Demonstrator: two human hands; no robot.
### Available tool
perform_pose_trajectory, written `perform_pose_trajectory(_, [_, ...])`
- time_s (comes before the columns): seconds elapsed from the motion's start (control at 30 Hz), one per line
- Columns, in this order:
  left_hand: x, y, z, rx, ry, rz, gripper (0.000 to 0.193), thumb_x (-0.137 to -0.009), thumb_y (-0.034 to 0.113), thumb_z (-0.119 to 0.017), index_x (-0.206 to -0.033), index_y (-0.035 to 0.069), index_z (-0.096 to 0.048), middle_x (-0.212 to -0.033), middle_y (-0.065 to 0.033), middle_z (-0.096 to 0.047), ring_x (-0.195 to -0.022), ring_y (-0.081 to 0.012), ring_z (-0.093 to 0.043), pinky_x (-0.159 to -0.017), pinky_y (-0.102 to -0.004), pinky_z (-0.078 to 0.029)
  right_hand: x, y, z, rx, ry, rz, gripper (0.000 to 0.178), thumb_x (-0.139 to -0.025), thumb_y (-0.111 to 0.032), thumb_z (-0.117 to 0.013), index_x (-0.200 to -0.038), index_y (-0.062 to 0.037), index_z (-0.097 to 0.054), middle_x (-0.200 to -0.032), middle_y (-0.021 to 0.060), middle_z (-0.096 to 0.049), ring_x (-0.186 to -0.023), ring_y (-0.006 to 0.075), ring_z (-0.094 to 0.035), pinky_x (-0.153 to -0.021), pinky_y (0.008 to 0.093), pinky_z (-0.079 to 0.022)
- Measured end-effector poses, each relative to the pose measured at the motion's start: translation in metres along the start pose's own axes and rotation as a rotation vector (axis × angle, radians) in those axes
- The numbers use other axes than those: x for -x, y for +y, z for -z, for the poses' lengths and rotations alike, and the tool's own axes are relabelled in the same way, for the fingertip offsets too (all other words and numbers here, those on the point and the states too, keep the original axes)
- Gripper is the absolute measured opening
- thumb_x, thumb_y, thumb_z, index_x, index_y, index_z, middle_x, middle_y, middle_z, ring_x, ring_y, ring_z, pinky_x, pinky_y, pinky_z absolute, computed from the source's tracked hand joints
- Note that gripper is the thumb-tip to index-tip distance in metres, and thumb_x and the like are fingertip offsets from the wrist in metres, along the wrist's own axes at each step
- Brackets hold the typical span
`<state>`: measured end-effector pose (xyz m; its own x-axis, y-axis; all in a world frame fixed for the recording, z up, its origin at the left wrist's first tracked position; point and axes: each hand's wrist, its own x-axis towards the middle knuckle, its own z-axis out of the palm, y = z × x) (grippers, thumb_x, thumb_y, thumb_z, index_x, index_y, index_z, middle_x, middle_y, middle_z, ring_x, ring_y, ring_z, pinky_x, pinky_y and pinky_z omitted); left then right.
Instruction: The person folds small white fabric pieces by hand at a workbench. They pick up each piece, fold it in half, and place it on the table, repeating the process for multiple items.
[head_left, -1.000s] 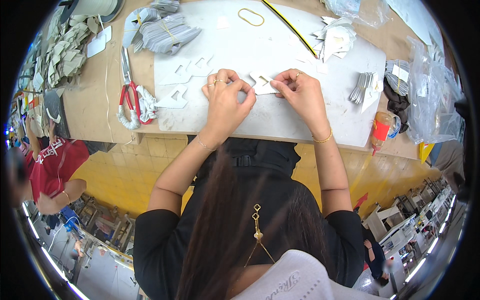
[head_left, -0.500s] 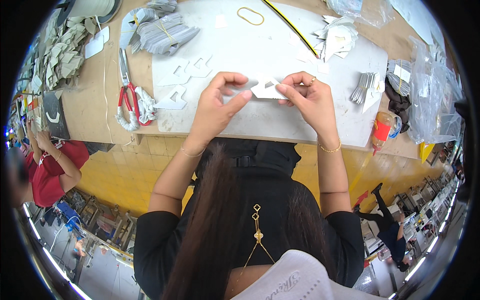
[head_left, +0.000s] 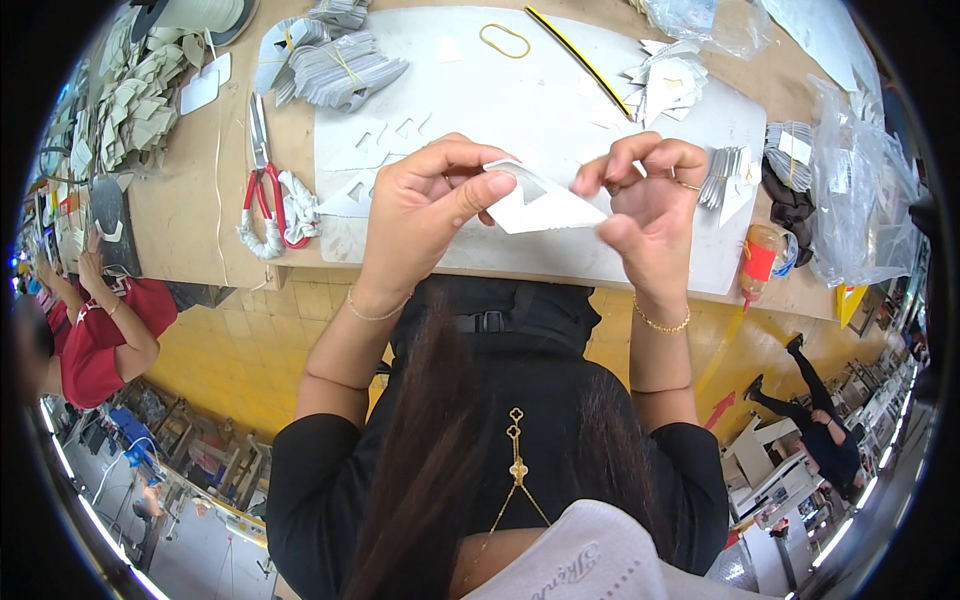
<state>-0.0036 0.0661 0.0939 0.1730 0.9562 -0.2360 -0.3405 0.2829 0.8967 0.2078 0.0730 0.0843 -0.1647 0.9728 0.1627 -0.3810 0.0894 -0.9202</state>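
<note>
Pinched between the thumb and index finger of my left hand [head_left: 420, 210] is a white angular piece [head_left: 560, 208] of thin sheet with a cut-out in it. It is held tilted above the near part of the white board [head_left: 540, 100]. My right hand [head_left: 655, 210] is beside the piece's right tip, thumb and curled fingers apart with nothing between them. Several similar white cut-out pieces [head_left: 345, 195] lie on the board, left of my hands and partly hidden by my left hand.
Red-handled shears [head_left: 262, 185] and banded grey bundles [head_left: 345, 75] lie to the left. A rubber band [head_left: 505, 42] and a yellow-black pencil [head_left: 580, 65] are farther back. On the right are a white pile [head_left: 672, 85], a small stack [head_left: 725, 180] and a red-labelled bottle [head_left: 758, 262].
My right hand has let go of the white piece and moved slightly right. My left hand, open before, now pinches it, and the piece has come nearer and tilted.
</note>
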Motion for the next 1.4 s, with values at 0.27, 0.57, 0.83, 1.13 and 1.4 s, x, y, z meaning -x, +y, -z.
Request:
perform_pose_trajectory(0.27, [0.004,-0.005,-0.010,0.140,-0.005,-0.042,0.020,-0.088,0.008,-0.074,-0.104,-0.003,-0.069,-0.112,-0.0060,-0.049,-0.085,-0.0135,-0.065,-0.062,-0.0242,-0.055,0.013,0.010,-0.019,-0.409,0.013,-0.158,0.068,-0.082,-0.043,-0.078,-0.125,-0.0241,-0.028,-0.116,0.0076,-0.040,-0.104,0.0357,-0.061,-0.089,0.0487,-0.055])
perform_pose_trajectory(0.57, [0.006,-0.006,-0.018,0.048,-0.015,-0.226,0.015,-0.090,0.000,-0.069,-0.104,-0.006,-0.066,-0.112,-0.0062,-0.042,-0.087,-0.0159,-0.067,-0.075,-0.0248,-0.056,0.010,0.017,-0.019,-0.504,-0.088,-0.134,0.055,-0.093,-0.049,-0.063,-0.129,-0.0247,-0.030,-0.116,0.0086,-0.041,-0.099,0.0364,-0.061,-0.091,0.0508,-0.049])
perform_pose_trajectory(0.83, [0.009,-0.008,-0.021,-0.125,0.021,-0.401,0.013,-0.091,-0.005,-0.066,-0.104,-0.007,-0.065,-0.113,-0.0070,-0.040,-0.086,-0.0147,-0.065,-0.075,-0.0256,-0.057,0.014,0.014,-0.022,-0.553,-0.069,-0.323,0.066,-0.088,-0.057,-0.067,-0.128,-0.0239,-0.027,-0.117,0.0101,-0.041,-0.102,0.0324,-0.061,-0.090,0.0474,-0.051])
perform_pose_trajectory(1.13, [0.003,-0.006,-0.010,-0.427,0.192,-0.517,0.018,-0.089,0.000,-0.071,-0.107,-0.002,-0.070,-0.110,-0.0060,-0.044,-0.072,-0.0055,-0.055,-0.063,-0.0181,-0.053,0.027,-0.011,0.010,-0.008,0.166,-0.320,0.055,-0.092,-0.021,-0.070,-0.132,-0.0158,-0.032,-0.114,0.0097,-0.046,-0.104,0.0268,-0.063,-0.089,0.0424,-0.054])
perform_pose_trajectory(1.4, [0.001,-0.016,-0.014,-0.225,0.190,-0.250,0.045,-0.090,0.001,-0.070,-0.132,0.000,-0.054,-0.113,-0.0067,-0.044,-0.071,-0.0043,-0.055,-0.056,-0.0173,-0.050,0.025,-0.019,0.037,-0.587,0.377,-0.231,0.043,-0.094,-0.005,-0.057,-0.132,-0.0160,-0.041,-0.121,0.0115,-0.056,-0.118,0.0356,-0.057,-0.101,0.0486,-0.048])
